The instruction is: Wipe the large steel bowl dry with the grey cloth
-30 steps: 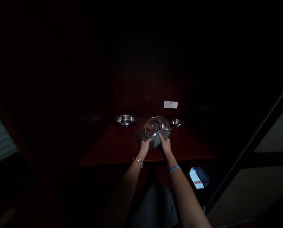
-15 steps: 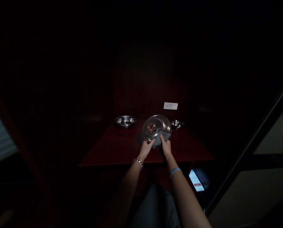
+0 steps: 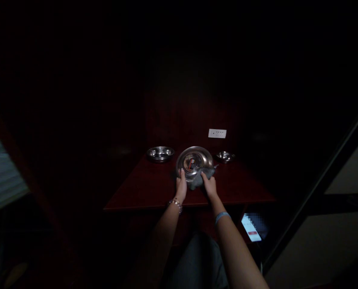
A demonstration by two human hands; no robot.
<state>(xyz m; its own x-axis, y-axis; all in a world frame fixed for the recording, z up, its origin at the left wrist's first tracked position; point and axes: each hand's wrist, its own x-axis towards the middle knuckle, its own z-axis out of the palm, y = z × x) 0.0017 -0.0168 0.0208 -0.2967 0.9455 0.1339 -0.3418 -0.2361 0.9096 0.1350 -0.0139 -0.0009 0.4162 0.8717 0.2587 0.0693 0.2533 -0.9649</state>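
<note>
A shiny steel bowl (image 3: 194,161) is tilted toward me above a dark red table (image 3: 154,188). My left hand (image 3: 181,188) grips its near left rim, fingers closed on the edge. My right hand (image 3: 209,185) is closed on a grey cloth (image 3: 200,178) pressed against the bowl's lower right rim. Both wrists carry bands.
A second steel bowl (image 3: 160,153) rests at the table's back left, a small steel bowl (image 3: 225,156) at the back right. A white socket plate (image 3: 217,133) is on the wall behind. A lit phone (image 3: 251,227) lies below the table edge to my right. The surroundings are very dark.
The bowl has tipped to face me more squarely and shifted slightly left. My left hand moved up onto its left rim; the cloth hand stayed at the lower right rim.
</note>
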